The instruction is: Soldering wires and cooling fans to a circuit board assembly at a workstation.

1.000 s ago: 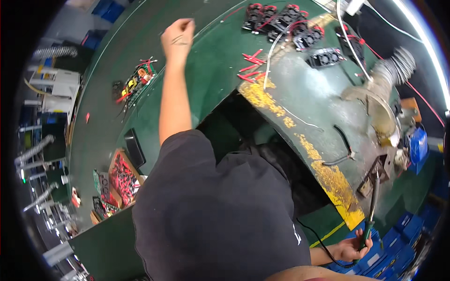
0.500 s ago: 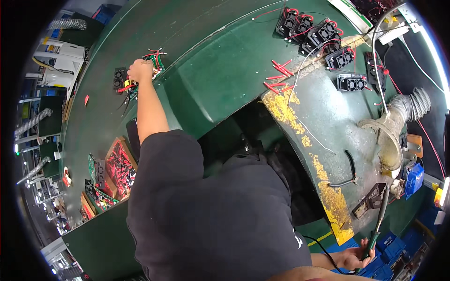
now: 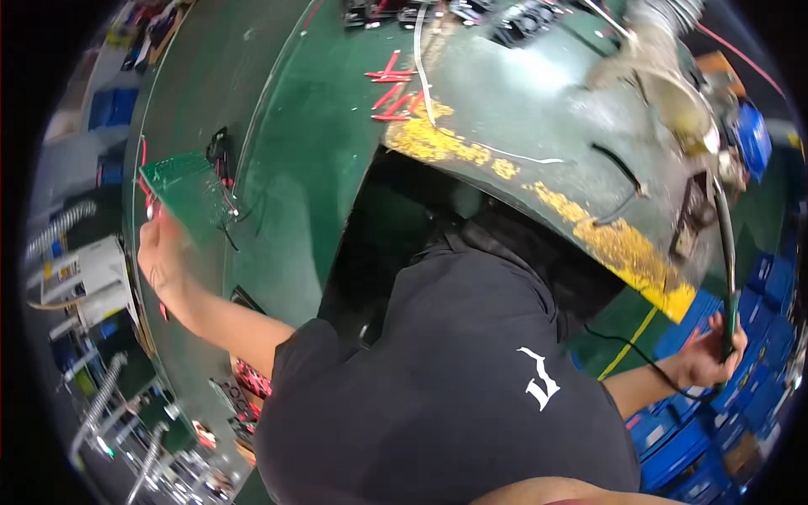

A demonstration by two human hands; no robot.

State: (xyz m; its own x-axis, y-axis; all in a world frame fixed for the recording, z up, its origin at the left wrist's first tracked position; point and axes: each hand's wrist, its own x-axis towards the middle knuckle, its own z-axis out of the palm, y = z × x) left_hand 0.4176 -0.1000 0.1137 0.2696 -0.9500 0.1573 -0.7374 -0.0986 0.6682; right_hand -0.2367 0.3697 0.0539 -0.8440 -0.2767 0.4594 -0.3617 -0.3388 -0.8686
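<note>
My left hand [image 3: 162, 252], reached out over the bench at the left, is closed on the edge of a green circuit board [image 3: 192, 187], with red and dark wires around it. The board's flat green face shows, blurred by motion. Just beyond it lies a small black fan unit [image 3: 220, 156]. At the far right, my right hand [image 3: 711, 355] grips the green handle of a soldering iron [image 3: 725, 244]. Its metal shaft points up and away, with the end near the mouth of a pale fume duct [image 3: 677, 105].
Short red tubes [image 3: 393, 91] lie by the yellow worn bench edge [image 3: 623, 252]. Several black fan units [image 3: 526, 21] stand at the back. A bent black cord [image 3: 623, 168] rests on the right bench, with a dark bracket [image 3: 694, 215] beside it. Blue bins [image 3: 682, 454] fill the lower right.
The view has turned. My left hand has picked up the circuit board and tilted it, so its flat face shows; the fan unit stays on the bench. My right hand keeps the soldering iron.
</note>
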